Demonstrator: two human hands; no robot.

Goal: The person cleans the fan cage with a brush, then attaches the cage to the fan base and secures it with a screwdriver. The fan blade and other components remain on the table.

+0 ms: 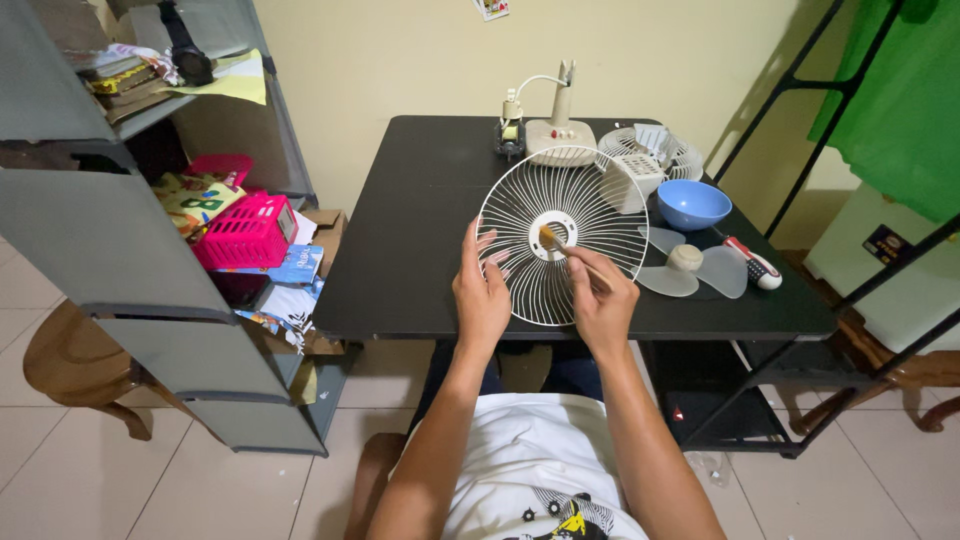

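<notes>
Between both hands' fingers [497,258], white fan grille [562,235]

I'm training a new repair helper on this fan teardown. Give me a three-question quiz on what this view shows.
1. True or false: the left hand steadies the white wire fan grille at its left rim.
2. What does the right hand hold to the grille's centre hub?
A. a small brush
B. a hammer
C. a wet sponge
3. Which thing lies just right of the grille, in front of the blue bowl?

Key
1. True.
2. A; its bristle tip sits on the hub.
3. The translucent fan blade, lying flat on the black table.
</notes>
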